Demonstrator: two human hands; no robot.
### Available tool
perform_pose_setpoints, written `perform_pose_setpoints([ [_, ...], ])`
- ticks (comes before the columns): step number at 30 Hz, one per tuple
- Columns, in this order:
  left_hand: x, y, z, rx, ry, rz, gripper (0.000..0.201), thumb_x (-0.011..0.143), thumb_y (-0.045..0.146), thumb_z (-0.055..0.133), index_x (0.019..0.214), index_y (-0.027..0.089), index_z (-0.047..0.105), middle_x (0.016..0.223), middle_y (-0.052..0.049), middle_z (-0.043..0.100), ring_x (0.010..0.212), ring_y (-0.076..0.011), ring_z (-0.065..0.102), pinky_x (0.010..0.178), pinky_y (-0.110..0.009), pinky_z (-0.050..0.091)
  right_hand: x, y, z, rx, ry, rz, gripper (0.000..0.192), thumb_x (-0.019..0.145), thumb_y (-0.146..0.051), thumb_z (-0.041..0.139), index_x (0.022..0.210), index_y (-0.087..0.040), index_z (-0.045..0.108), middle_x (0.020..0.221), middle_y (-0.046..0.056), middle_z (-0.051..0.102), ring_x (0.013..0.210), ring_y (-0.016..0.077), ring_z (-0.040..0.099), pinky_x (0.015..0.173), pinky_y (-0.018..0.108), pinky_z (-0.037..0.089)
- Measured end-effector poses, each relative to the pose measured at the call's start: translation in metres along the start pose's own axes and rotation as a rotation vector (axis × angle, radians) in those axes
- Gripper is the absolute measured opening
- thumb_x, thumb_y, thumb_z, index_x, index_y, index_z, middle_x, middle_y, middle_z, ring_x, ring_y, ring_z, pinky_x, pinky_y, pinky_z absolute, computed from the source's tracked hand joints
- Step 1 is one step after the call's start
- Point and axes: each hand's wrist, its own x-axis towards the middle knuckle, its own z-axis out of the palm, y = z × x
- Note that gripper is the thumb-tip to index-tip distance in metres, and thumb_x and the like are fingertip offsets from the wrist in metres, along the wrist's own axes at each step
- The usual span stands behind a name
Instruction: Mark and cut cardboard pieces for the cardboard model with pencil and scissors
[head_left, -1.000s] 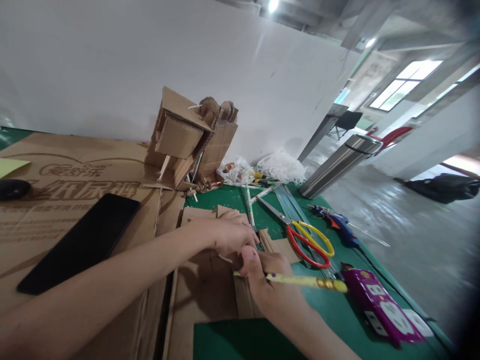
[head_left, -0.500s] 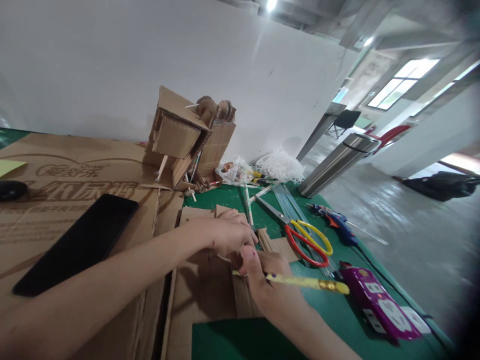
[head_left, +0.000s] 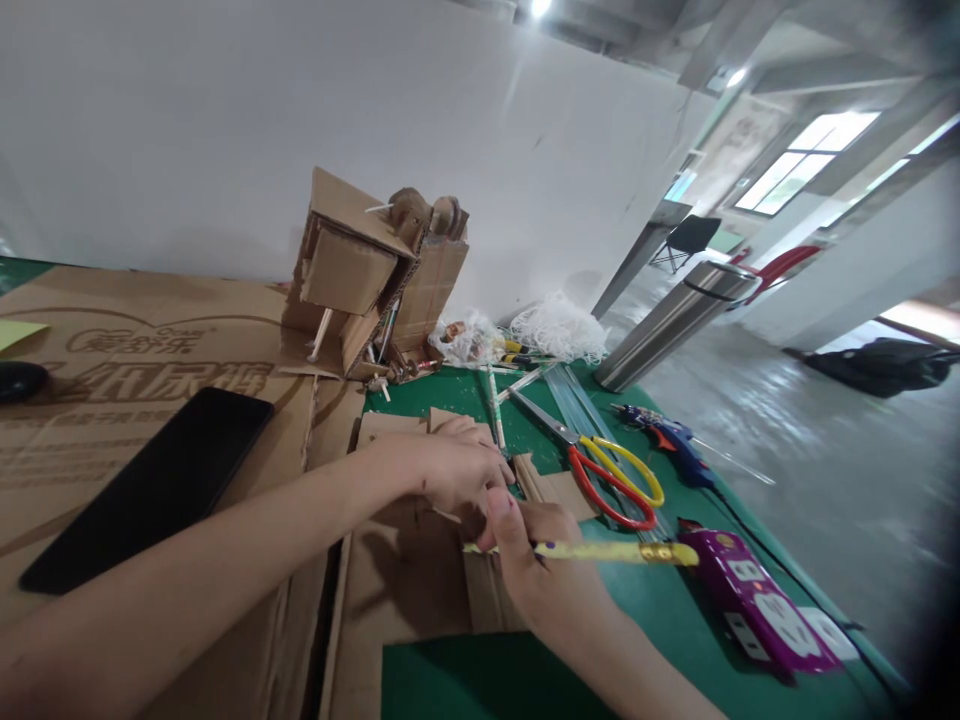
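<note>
My right hand (head_left: 551,565) is closed around a yellow pencil (head_left: 611,551), which lies almost level with its eraser end to the right. Against it, my left hand (head_left: 461,470) bends its fingers over a piece of cardboard (head_left: 487,595). The fingertips of both hands meet at this piece, and the exact grip there is partly hidden. Beneath the hands lies a larger flat cardboard sheet (head_left: 405,580) on the green tabletop (head_left: 465,680). Just right of the fingers is a small cardboard scrap (head_left: 566,492).
Scissors (head_left: 611,480) with red and yellow handles lie right of the hands, near a glue gun (head_left: 671,440) and a purple power strip (head_left: 761,600). Behind stand a cardboard construction (head_left: 360,270) and a steel bottle (head_left: 667,325). A black phone (head_left: 157,480) rests at left.
The view has shifted slightly. Both hands stay in nearly the same place, with the pencil still in my right hand.
</note>
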Motion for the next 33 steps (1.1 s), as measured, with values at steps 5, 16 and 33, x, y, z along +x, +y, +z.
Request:
perform_pose_setpoints([
  [5,0.0,0.001,-0.001,0.017,-0.027,0.005,0.014,0.08,0.032,0.066,0.087,0.026,0.076,0.112,0.002,0.073,0.119,-0.0271,0.049,0.105,-0.042,0.03,-0.003,-0.001,0.001,0.017,-0.013,0.027,0.07,0.105,-0.045,0.03,0.047,-0.019,0.059,0.037,0.001,0.054,0.037,0.0119,0.056,0.041,0.021,0.037],
  [16,0.002,-0.002,0.001,0.055,-0.039,0.028,0.014,0.076,0.027,0.068,0.088,0.026,0.076,0.116,0.001,0.071,0.12,-0.0273,0.049,0.103,-0.041,0.032,-0.001,-0.001,0.0,-0.065,-0.011,-0.021,0.07,0.106,-0.044,0.024,0.051,-0.018,0.059,0.042,0.003,0.06,0.038,0.0126,0.059,0.041,0.023,0.034],
  [33,-0.001,0.003,-0.002,0.045,-0.031,0.002,0.016,0.08,0.023,0.066,0.091,0.03,0.076,0.122,0.004,0.07,0.123,-0.0249,0.048,0.105,-0.04,0.029,0.004,-0.007,-0.003,-0.114,-0.122,-0.037,0.071,0.105,-0.044,0.023,0.047,-0.019,0.056,0.042,0.003,0.06,0.037,0.0127,0.057,0.041,0.024,0.032],
])
